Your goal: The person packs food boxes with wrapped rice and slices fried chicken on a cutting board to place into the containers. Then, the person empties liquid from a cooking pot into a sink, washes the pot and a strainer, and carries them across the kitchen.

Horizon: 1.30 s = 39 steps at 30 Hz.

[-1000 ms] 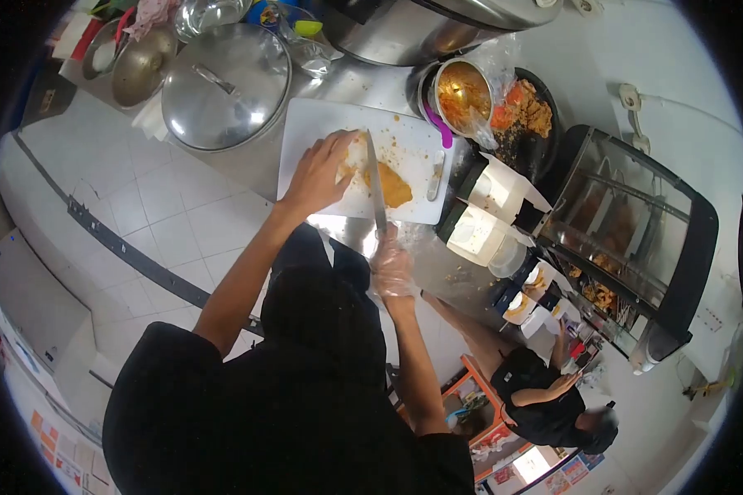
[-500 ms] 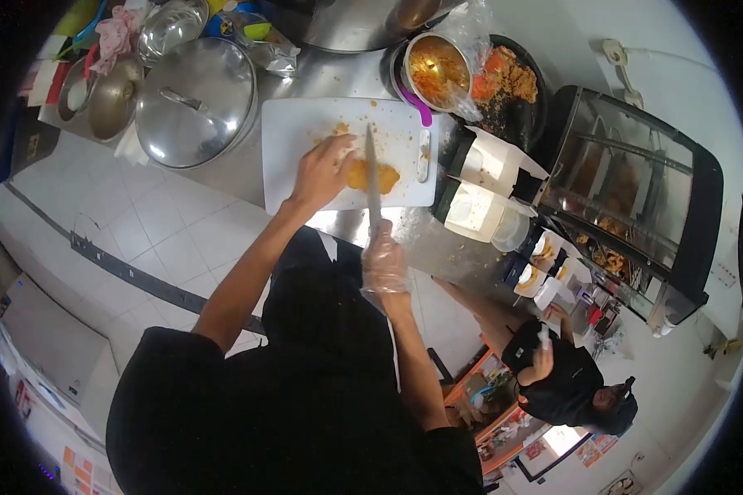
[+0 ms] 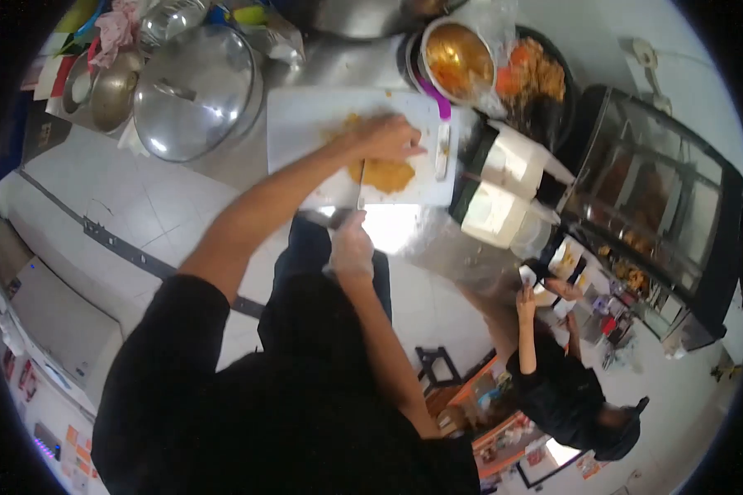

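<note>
My right hand (image 3: 352, 249), in a clear plastic glove, grips the handle of a knife (image 3: 361, 186) at the near edge of a white cutting board (image 3: 305, 107). The blade points away from me, against the left part of a flat golden-brown fried piece (image 3: 390, 174). My bare left hand (image 3: 392, 138) is over the board just beyond that piece, with fingers stretched to the right. It covers the front of the blade, and whether it touches the metal is hidden. Crumbs lie on the board.
A large lidded pot (image 3: 194, 95) stands left of the board. Behind right are a pot of orange sauce (image 3: 458, 62) and a dark pan of fried food (image 3: 537, 78). Open boxes (image 3: 495, 216) and a glass display case (image 3: 644, 198) sit right; a co-worker (image 3: 565, 379) stands nearby.
My left hand has moved right and across the blade's front. My right hand and the knife have shifted left and toward me. The co-worker's hands have moved over the boxes.
</note>
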Available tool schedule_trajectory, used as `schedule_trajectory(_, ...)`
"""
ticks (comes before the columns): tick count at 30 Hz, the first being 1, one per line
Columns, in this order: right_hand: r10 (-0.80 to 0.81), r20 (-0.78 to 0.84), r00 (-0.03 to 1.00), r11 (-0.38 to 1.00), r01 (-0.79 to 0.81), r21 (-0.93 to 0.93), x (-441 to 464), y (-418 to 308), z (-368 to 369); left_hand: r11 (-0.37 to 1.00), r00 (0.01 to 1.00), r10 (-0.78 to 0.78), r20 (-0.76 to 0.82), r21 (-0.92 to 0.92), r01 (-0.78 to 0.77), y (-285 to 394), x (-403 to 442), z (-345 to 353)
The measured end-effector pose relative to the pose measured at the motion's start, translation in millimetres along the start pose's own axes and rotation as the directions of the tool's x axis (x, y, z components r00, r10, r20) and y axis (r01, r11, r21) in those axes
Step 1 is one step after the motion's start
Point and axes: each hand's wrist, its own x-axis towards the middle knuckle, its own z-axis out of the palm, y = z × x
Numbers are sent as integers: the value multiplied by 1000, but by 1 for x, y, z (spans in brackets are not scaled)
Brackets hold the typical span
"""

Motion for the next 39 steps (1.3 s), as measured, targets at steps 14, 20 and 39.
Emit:
schedule_trajectory(14,77,138,987,964,-109,242,10,10,-68,983,981,175,-87,-46,-179,6,30,28)
schedule_trajectory(20,329,72,941,904,-336,265,11,39,0,990,981,66,-181,-111,-87,22,25,49)
schedule_trajectory(39,279,114,953,951,-291,106,-6,50,-89,976,989,-6,-149,-216,-26,47,54,72)
